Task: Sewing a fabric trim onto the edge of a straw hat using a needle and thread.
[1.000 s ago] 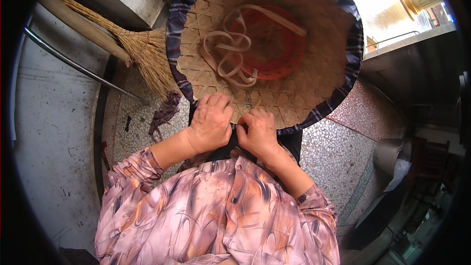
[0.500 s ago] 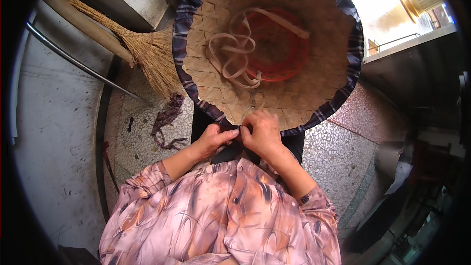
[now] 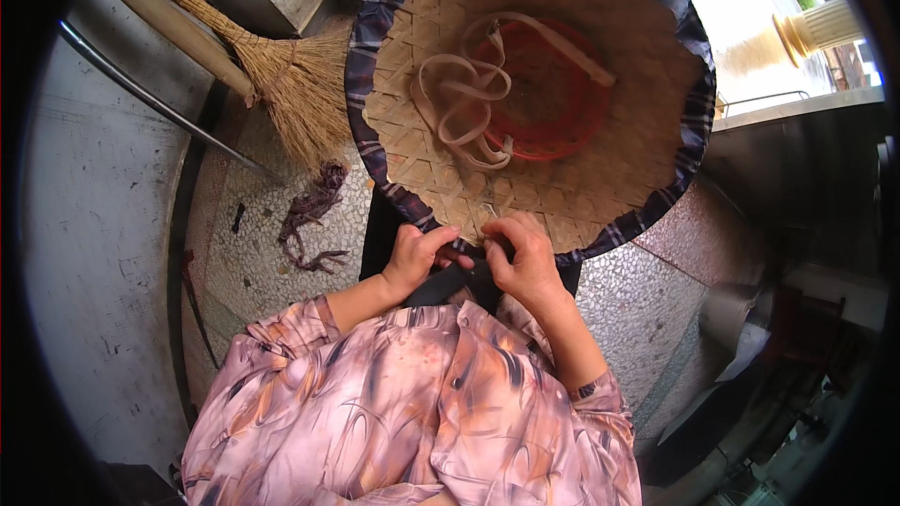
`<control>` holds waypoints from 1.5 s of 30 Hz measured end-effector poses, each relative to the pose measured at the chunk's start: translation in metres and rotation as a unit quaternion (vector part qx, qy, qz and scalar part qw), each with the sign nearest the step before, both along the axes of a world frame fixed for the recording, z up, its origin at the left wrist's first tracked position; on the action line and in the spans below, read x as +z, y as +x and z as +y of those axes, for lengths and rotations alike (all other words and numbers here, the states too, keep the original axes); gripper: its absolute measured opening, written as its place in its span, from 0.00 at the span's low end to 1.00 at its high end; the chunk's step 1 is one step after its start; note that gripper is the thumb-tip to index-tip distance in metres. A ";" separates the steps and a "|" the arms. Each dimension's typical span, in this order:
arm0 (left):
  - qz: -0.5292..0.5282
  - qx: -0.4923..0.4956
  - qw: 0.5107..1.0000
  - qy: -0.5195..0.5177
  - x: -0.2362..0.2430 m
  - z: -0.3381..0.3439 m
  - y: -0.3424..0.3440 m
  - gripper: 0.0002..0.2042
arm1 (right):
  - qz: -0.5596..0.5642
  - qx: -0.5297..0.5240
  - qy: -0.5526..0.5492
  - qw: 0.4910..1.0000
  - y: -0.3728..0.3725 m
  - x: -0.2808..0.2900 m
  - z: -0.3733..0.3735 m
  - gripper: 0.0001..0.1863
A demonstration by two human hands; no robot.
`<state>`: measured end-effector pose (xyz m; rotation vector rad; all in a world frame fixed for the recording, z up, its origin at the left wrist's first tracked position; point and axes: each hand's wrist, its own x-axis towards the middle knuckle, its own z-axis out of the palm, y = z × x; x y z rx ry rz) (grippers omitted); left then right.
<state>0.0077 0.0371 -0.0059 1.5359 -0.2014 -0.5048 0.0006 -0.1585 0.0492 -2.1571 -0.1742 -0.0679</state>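
Note:
A wide round woven bamboo basket [image 3: 647, 169] rests at my lap, its edge wrapped in dark plaid cloth [image 3: 364, 122]. On the near rim, my left hand [image 3: 410, 258] grips the cloth binding, thumb on top and fingers tucked below. Just right of it, my right hand [image 3: 527, 260] is closed with its fingertips pinched at the same edge; whatever small thing they may hold is hidden. Inside the basket lies a loosely looped pale strap [image 3: 485, 94], partly over a red round plastic piece [image 3: 572, 136].
A straw broom [image 3: 305, 98] leans at the upper left beside a curved metal bar [image 3: 141, 94]. A bundle of dark purple cloth strips [image 3: 314, 211] lies on the speckled floor [image 3: 619, 309]. A grey cylindrical object [image 3: 728, 307] stands at the right.
My hands have drawn slightly apart along the rim, and the left thumb has shifted upward onto it. The whole basket appears a little further right in view.

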 end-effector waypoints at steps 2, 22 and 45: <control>-0.015 -0.014 0.999 -0.034 -0.003 0.000 0.000 0.11 | 0.001 -0.004 -0.008 1.000 -0.003 0.003 -0.001 0.08; 0.119 -0.017 0.990 -0.080 -0.027 0.006 -0.009 0.13 | -0.017 0.065 -0.155 0.986 -0.002 -0.004 0.017 0.06; 0.191 -0.135 0.971 -0.050 -0.027 -0.004 0.007 0.16 | 0.118 0.130 -0.189 0.966 0.023 0.012 -0.003 0.10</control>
